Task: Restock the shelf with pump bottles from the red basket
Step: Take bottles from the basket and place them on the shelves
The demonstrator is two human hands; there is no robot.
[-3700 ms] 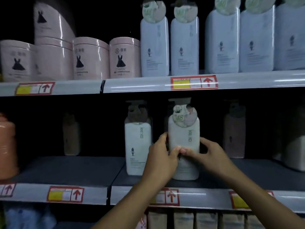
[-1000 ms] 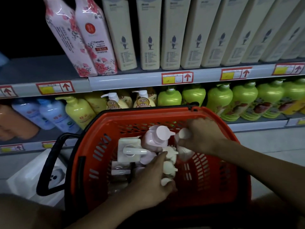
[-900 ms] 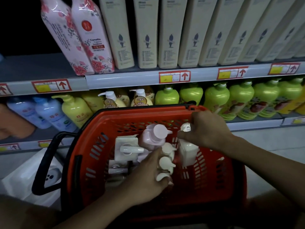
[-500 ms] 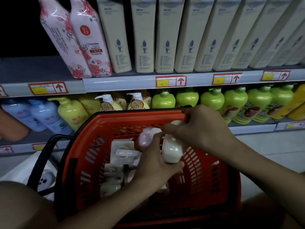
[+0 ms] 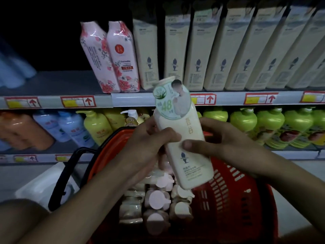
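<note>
Your left hand (image 5: 151, 147) and your right hand (image 5: 221, 140) are both clamped on one cream pump bottle (image 5: 182, 138), held in the air above the red basket (image 5: 233, 196). From the head camera, your left fingers wrap the bottle's left side around its middle, and your right thumb presses across its front while the rest of that hand cups the right side. The bottle is tilted, its top leaning to the left and away from you, its base hanging over the basket's inside. A round green-and-white tag (image 5: 171, 101) with "48" printed on it covers the neck, so the pump head is mostly hidden.

Below the bottle, the basket holds more pump bottles (image 5: 158, 199) packed upright, their pale pink and cream tops facing up. The basket's black handle (image 5: 65, 175) is folded down on its left side.

Behind your hands, the upper shelf (image 5: 52, 85) carries two pink floral bottles (image 5: 112, 57) and a row of tall cream boxes (image 5: 219, 46). The lower shelf holds yellow pump bottles (image 5: 95, 125) at the left and green bottles (image 5: 263, 125) at the right. Red-framed price tags (image 5: 78, 101) line the shelf edges.
</note>
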